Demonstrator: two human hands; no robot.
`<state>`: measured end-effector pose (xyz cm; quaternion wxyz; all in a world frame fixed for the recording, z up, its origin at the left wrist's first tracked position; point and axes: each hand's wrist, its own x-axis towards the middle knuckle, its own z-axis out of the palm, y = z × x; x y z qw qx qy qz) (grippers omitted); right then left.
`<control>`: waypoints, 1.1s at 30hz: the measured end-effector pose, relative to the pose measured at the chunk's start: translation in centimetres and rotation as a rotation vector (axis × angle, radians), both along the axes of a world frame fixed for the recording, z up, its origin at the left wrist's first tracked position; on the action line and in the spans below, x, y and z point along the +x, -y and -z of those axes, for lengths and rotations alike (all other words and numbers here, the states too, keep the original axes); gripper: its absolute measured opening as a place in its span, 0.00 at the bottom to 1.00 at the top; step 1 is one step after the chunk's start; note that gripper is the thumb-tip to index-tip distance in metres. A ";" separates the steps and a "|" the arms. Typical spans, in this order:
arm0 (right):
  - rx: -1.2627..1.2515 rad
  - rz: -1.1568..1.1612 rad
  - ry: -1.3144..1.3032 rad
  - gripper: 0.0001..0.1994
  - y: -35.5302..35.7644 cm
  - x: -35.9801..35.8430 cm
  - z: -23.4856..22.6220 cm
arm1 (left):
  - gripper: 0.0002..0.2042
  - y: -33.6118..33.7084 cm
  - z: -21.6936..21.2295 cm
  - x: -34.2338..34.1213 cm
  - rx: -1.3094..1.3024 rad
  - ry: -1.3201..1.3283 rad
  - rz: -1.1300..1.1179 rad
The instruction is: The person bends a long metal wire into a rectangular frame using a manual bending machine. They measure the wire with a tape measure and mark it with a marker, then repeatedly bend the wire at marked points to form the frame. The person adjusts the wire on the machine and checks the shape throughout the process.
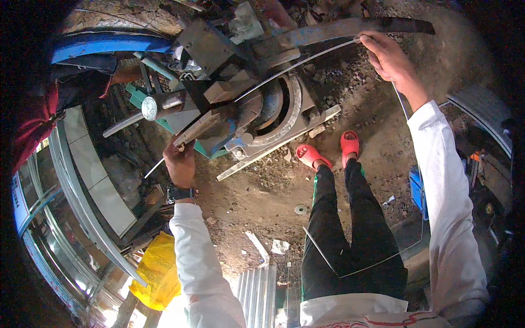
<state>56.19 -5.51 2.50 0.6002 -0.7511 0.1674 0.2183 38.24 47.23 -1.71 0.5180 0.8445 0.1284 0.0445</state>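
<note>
A long thin metal rod (pixel 306 62) runs through a heavy metal bending machine (pixel 295 104) with a curved, ring-shaped part. At its far end my right hand (pixel 385 59) is closed on the rod, pinching it with thumb and fingers. Beyond that hand the rod hangs down past my right forearm and bends back across my legs. My left hand (pixel 180 165) is closed at the near left end of the machine's flat bar (pixel 199 127). A short end of the rod sticks out beside it; the fingers' exact hold is partly hidden.
A thick round-headed metal bar (pixel 149 108) juts left from the machine. Another person's dark red sleeve (pixel 38 128) shows at far left. Curved metal strips (pixel 82 191) and a yellow sack (pixel 157 271) lie lower left. A blue box (pixel 418 188) stands at right. Red sandals (pixel 350 142) are on my feet.
</note>
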 end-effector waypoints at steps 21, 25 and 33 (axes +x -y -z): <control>-0.026 0.001 -0.036 0.17 -0.1 0.6 0.0 | 0.16 1.5 -11.1 5.7 -1.053 0.419 -0.273; 0.001 -0.011 -0.022 0.16 0.1 0.5 0.2 | 0.17 1.0 -11.2 6.4 -0.974 0.407 -0.315; -0.040 0.003 -0.005 0.15 0.0 0.0 0.2 | 0.21 -2.1 -10.5 8.2 -1.018 0.279 -0.130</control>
